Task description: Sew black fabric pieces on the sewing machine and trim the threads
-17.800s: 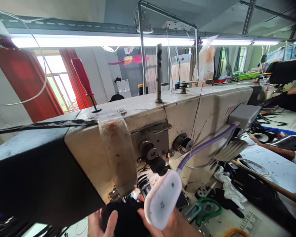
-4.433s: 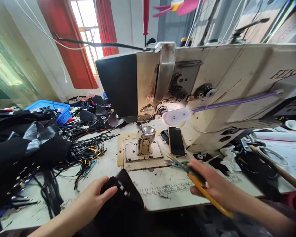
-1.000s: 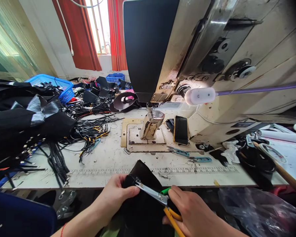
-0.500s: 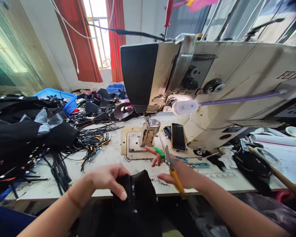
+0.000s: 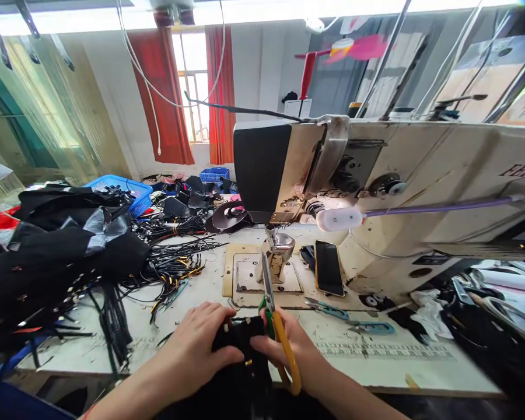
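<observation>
A black piece of material (image 5: 240, 379), cloth or leather, hangs over the table's front edge with small gold-coloured bits on it. My left hand (image 5: 201, 344) is closed on its left side, thumb on top. My right hand (image 5: 295, 350) grips scissors (image 5: 284, 344) with a yellow and a green handle, their blades pointing up and away. The right thumb also presses on the material's right side. The scissors' blades look closed or nearly so. Just beyond both hands stands the post (image 5: 273, 262) of a sewing machine (image 5: 398, 169).
Two blue-handled thread snips (image 5: 371, 328) and a phone (image 5: 329, 268) lie at right on the white table (image 5: 441, 367). On the left are black cords (image 5: 170, 274), a heap of black pieces (image 5: 70, 262) and a blue basket (image 5: 135, 198). A lamp (image 5: 339, 219) glows under the machine head.
My right hand has moved in to the black material and turned the scissors upright; its fingers were spread before. The left hand has shifted slightly. The camera view has tilted up.
</observation>
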Motion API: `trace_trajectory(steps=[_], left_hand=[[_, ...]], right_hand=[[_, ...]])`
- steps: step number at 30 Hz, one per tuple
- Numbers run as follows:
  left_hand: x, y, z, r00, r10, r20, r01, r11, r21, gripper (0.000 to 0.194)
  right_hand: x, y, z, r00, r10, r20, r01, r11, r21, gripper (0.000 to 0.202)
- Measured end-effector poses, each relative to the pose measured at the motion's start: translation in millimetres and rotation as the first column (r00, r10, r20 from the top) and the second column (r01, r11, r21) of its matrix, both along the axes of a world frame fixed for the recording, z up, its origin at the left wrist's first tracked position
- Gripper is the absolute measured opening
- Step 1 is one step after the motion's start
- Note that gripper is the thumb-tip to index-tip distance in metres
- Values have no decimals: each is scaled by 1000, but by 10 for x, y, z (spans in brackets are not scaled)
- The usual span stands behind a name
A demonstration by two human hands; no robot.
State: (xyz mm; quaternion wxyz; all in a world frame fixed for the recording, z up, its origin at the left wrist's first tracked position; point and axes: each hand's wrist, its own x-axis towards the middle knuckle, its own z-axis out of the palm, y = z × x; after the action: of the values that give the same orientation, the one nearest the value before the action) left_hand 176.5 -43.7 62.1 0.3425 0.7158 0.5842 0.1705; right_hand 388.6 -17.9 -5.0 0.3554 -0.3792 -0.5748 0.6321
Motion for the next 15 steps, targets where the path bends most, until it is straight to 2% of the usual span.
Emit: trace_trajectory(steps=[3, 4, 5, 7, 9, 10, 13, 15], left_hand=[[-12, 18, -217, 993, 7, 117, 6, 993, -115, 33], [-16, 39, -288, 988, 17, 155, 3, 991, -134, 30], [-12, 57, -349, 983, 34, 180, -9, 990, -138, 28], [27, 76, -436, 977, 72, 203, -44, 989, -139, 28], [93, 76, -476, 967, 106, 231, -71, 986, -152, 28], [128, 74, -483, 961, 121, 251, -81, 983, -162, 28], [210, 85, -488, 936, 177, 304, -121, 973, -195, 27], [240, 105, -495, 919, 211, 332, -144, 966, -217, 26]], right_hand=[[94, -54, -97, 998, -65, 20, 67, 992, -105, 56], [153, -52, -118, 996, -67, 62, 73, 992, -101, 55], [226, -41, -124, 989, -63, 132, 70, 996, -51, 53], [407, -7, -80, 939, -69, 338, 5, 982, 188, 49], [606, 28, 36, 812, -139, 567, -163, 879, 448, 43], [699, 41, 107, 728, -171, 664, -259, 828, 497, 42], [904, 66, 287, 495, -231, 838, -449, 757, 474, 39], [972, 81, 345, 406, -275, 872, -516, 718, 467, 38]])
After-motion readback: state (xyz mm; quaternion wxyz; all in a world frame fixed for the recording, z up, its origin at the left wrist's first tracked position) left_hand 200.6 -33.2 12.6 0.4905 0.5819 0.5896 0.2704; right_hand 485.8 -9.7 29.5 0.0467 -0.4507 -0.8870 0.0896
